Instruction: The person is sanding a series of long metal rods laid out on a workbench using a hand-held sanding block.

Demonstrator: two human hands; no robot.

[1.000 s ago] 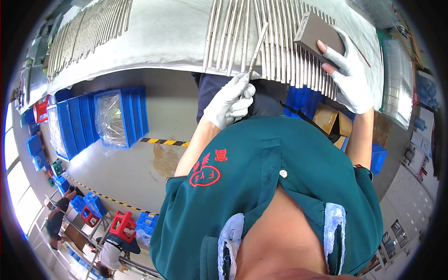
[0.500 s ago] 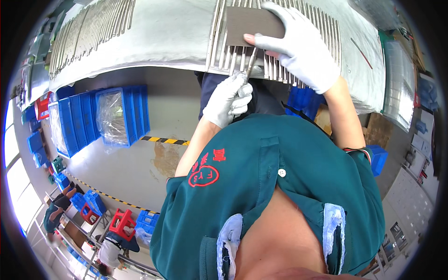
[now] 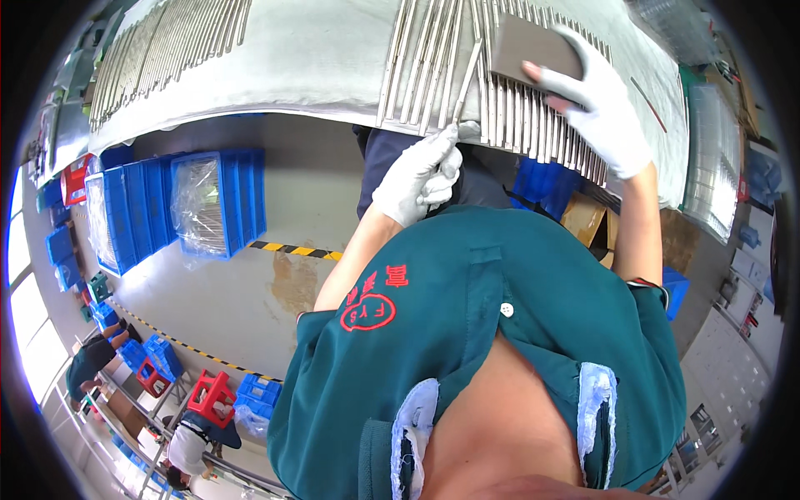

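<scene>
My left hand (image 3: 419, 178), in a white glove with bare fingertips partly hidden, pinches the near end of a slim metal rod (image 3: 469, 82). The rod slants up and away over the table's front edge. My right hand (image 3: 607, 112), also gloved, grips a flat grey-brown rectangular pad (image 3: 533, 53) between thumb and fingers. A bare thumb tip pokes out of that glove onto the pad. Under and beside the pad lies a close row of metal rods (image 3: 523, 121). To the left of the held rod, more metal rods (image 3: 421, 68) lie side by side with wider gaps.
A white cloth (image 3: 317, 71) covers the table. Another row of rods (image 3: 167, 50) lies far left, and a thin reddish stick (image 3: 648, 103) at right. Blue crates (image 3: 242, 200) with plastic-wrapped contents stand on the floor at left. Two people and a red stool (image 3: 212, 396) are lower left.
My right hand and the pad have moved right, off the held rod and over the right row. My left hand has shifted slightly right, still holding the rod.
</scene>
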